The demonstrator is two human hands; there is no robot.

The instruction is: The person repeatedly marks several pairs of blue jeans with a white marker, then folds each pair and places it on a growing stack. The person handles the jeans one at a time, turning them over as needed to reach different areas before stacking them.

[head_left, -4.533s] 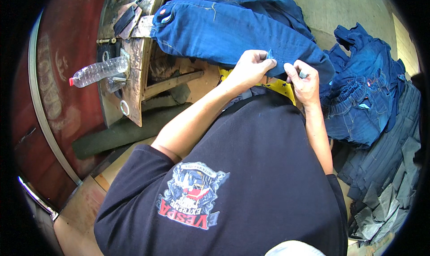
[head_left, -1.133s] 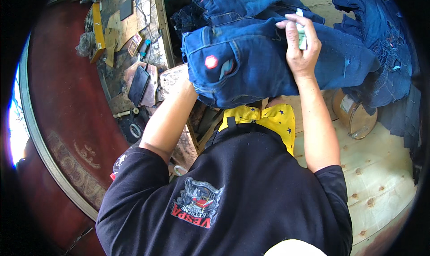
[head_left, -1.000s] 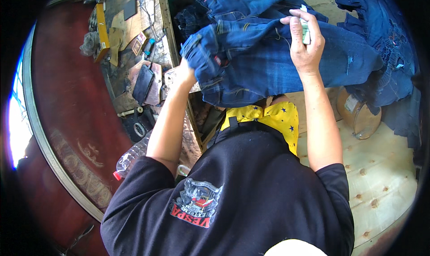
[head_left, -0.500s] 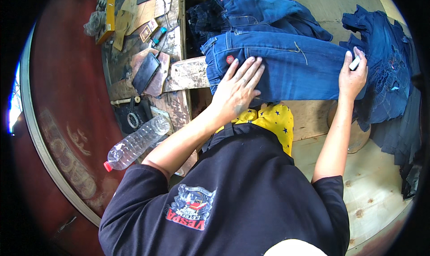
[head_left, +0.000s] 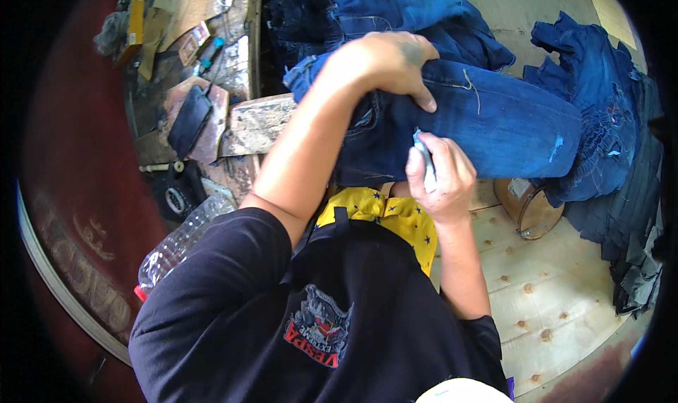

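Two hands were at the jeans (head_left: 494, 121), which lay stretched out to the right of the board (head_left: 258, 124) and covered its near end (whether the wood ran under the cloth or inside it, I could not tell). The left hand (head_left: 392, 61) arched over the denim, above and right of the board, thumb and fingers apart, not clenched. The right hand (head_left: 445, 181), lower and right of the board, gripped a small pale stick (head_left: 426, 163) between thumb and fingers, its tip close to the cloth; contact could not be made out.

The jeans looked soft and limp, of middling weight, with a dry weave unlikely to slip or tear. Lifted by one end, the rest would probably sag, so two holds seemed best: the thick waistband (head_left: 302, 77), just beside the board, and the folded leg well to its right. The loose thread (head_left: 472, 89) and the light patch (head_left: 556, 147), both right of the board, seemed poor handles.
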